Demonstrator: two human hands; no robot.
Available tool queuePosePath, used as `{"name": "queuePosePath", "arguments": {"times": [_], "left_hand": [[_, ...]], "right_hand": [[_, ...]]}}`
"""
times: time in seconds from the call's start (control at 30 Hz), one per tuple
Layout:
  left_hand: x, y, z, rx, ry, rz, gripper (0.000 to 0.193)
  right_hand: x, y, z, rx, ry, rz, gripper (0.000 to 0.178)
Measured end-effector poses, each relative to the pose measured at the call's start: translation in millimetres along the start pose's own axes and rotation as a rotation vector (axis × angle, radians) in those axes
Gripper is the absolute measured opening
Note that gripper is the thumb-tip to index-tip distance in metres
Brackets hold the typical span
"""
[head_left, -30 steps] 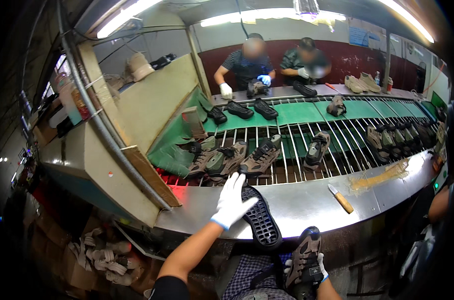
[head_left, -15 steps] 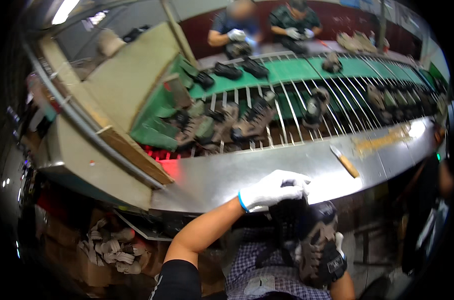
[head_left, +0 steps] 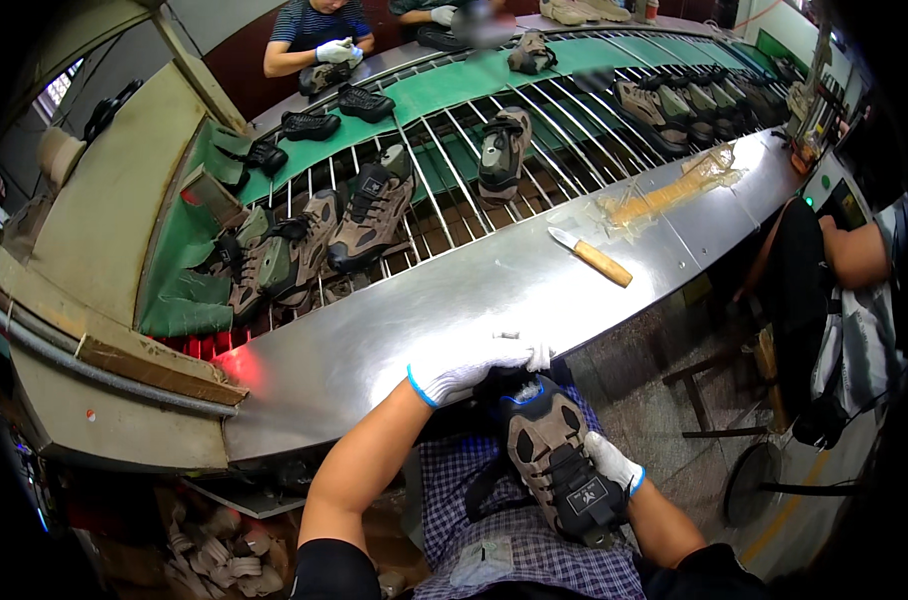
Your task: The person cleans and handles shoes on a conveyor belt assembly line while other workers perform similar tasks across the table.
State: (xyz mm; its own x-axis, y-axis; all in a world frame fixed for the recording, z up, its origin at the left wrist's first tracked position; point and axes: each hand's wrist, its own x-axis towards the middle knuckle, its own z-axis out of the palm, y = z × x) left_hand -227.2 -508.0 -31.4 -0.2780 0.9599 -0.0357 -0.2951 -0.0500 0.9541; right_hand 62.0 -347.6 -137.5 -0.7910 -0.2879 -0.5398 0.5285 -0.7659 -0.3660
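Observation:
A brown and black lace-up shoe (head_left: 546, 440) is held over my lap, its toe pointing away from me and its tongue label close to my body. A blue edge shows at the toe. My right hand (head_left: 612, 462), in a white knit glove, is closed on the shoe's right side. By the toe, my left hand (head_left: 482, 366), gloved in white with a blue cuff, has its fingers curled together. Dark material shows beneath those fingers, but what they grip is hidden. On the metal bench ahead lies a knife (head_left: 596, 260) with a wooden handle.
Past the metal ledge (head_left: 394, 310), a roller rack (head_left: 444, 200) carries several shoes, with a green belt (head_left: 414, 125) behind. A wooden-edged partition (head_left: 154, 370) stands left. Two people work across the line; another person's arm (head_left: 859, 255) is at right, near a stool (head_left: 724, 390).
The view has swung right and down, so the bench and knife appear farther left and higher. The shoe's toe now leans left, and more of my right hand shows.

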Motion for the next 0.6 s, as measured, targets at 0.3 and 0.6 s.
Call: {"name": "queuePosePath", "arguments": {"times": [0.3,0.6], "left_hand": [[-2.0,11.2,7.2,0.084,-0.089,-0.076,0.023],[-3.7,13.5,7.4,0.134,-0.108,-0.02,0.019]], "right_hand": [[4.1,-14.1,22.6,-0.114,-0.079,-0.076,0.087],[1.7,-19.8,37.1,-0.092,-0.025,-0.078,0.088]]}}
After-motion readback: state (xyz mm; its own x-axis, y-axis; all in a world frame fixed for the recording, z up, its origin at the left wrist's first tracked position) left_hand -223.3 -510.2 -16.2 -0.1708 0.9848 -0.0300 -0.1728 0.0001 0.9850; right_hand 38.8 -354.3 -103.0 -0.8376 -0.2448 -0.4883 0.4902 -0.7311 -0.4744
